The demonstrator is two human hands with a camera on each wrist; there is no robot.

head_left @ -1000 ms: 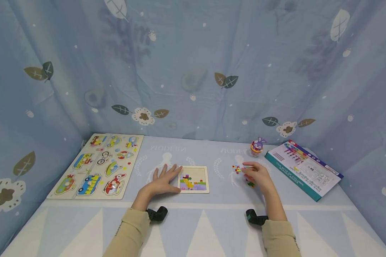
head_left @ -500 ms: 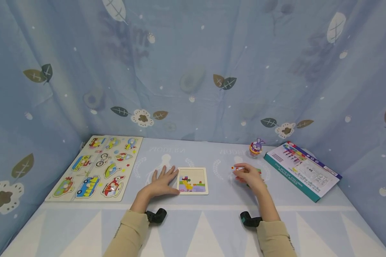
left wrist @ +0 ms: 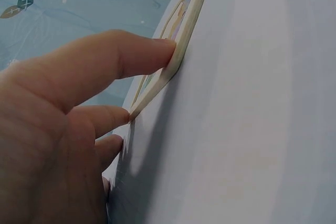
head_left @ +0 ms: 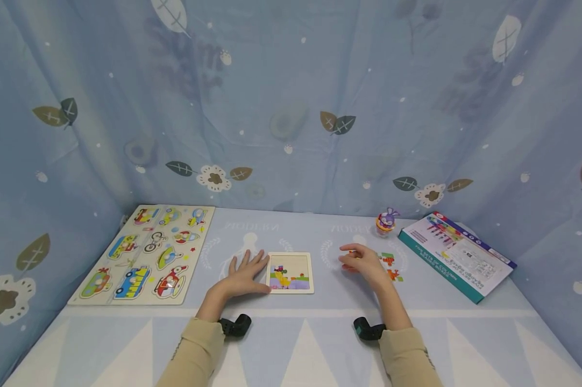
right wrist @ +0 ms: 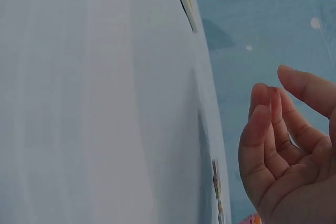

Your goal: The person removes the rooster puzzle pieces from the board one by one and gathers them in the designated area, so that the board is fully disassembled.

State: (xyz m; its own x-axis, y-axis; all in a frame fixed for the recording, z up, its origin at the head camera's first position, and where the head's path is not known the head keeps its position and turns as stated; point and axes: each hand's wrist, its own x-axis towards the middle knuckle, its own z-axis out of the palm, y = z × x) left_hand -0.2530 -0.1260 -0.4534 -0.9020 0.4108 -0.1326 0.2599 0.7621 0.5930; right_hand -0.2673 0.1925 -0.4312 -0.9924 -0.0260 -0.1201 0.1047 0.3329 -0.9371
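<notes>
A small square wooden jigsaw tray lies on the table in the head view, part of its picture filled with coloured pieces and its upper part bare wood. My left hand rests at its left side with fingers spread; in the left wrist view the thumb touches the tray's edge. To the right, my right hand hovers over the table with fingers loosely bent. The right wrist view shows a gap between its thumb and fingers and nothing held. Loose jigsaw pieces lie beside and partly behind this hand.
A large vehicle peg puzzle board lies at the left. At the back right stand a small purple rabbit figure and a flat white and teal box. A blue patterned curtain hangs behind the table.
My right hand has moved left, away from the loose pieces, uncovering more of those on its right. My left hand stays against the tray.
</notes>
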